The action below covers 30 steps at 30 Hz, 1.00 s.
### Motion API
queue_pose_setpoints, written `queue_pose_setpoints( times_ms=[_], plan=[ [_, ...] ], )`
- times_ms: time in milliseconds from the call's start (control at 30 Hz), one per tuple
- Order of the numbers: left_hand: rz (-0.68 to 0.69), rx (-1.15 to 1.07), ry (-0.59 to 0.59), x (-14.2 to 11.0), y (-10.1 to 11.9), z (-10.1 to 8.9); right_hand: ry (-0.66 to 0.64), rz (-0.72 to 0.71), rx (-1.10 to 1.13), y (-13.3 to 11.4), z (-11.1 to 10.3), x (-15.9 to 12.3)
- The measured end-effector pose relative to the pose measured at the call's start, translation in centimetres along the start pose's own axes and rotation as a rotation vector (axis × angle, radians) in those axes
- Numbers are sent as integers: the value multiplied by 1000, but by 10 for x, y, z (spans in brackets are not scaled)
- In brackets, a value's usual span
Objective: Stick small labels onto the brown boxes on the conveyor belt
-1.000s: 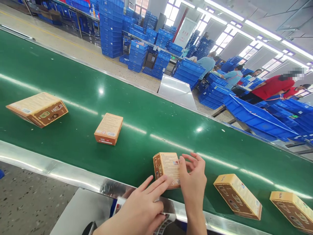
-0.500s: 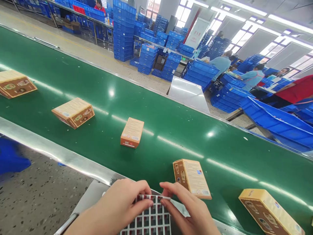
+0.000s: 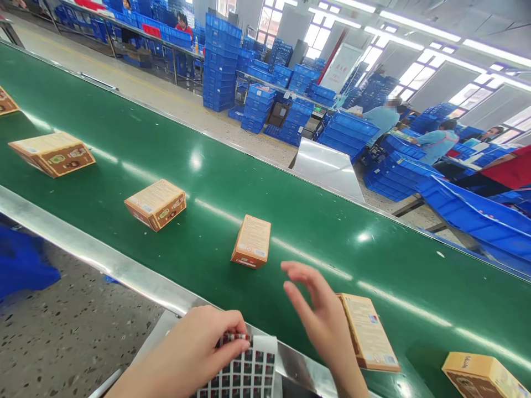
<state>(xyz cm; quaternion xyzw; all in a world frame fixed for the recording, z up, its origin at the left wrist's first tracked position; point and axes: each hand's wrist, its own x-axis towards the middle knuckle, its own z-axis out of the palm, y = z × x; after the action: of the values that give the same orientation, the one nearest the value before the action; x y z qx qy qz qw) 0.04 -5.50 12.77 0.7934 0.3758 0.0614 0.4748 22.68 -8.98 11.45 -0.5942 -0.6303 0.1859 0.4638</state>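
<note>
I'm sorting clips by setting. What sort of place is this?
Most likely a factory or warehouse packing line. A long green conveyor belt carries small cartons, stacks of blue plastic crates fill the floor behind, and other workers stand at benches among them.

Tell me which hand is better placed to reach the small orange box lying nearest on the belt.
Probably the right hand: it is raised, open and empty over the green belt, just short of the orange box. The left hand is lower, pinching the sticker sheet.

left hand (image 3: 194, 348) on sticker sheet (image 3: 244, 373), right hand (image 3: 319, 318) over belt (image 3: 315, 232)
</note>
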Motion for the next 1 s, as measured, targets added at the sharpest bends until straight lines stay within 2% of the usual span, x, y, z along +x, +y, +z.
queue_pose_setpoints(
  times_ms=[33,100,167,233,367,467,500,567,633,700,833,1000],
  plan=[
    [28,9,-15,-1,-3,2,49,101,87,12,6,15],
    [146,6,-55,-3,-9,6,39,265,264,36,18,46],
    [331,1,-102,-3,-17,12,-12,319,332,55,30,70],
    [466,42,-85,-3,-26,17,-87,326,367,64,37,82],
    [523,216,138,-2,-35,22,-252,311,417,57,34,70],
    [540,332,188,1,-34,22,-334,301,403,42,21,45],
    [536,368,177,2,-33,22,-297,307,385,37,18,36],
    [533,419,150,4,-31,24,-108,350,354,27,14,19],
    [541,433,152,6,-29,29,125,453,371,17,15,4],
    [552,437,161,8,-29,35,257,591,450,8,21,-8],
    [599,437,187,15,-30,47,374,760,600,-6,33,-20],
    [620,468,166,24,-31,63,495,809,612,-6,34,-24]
  ],
)
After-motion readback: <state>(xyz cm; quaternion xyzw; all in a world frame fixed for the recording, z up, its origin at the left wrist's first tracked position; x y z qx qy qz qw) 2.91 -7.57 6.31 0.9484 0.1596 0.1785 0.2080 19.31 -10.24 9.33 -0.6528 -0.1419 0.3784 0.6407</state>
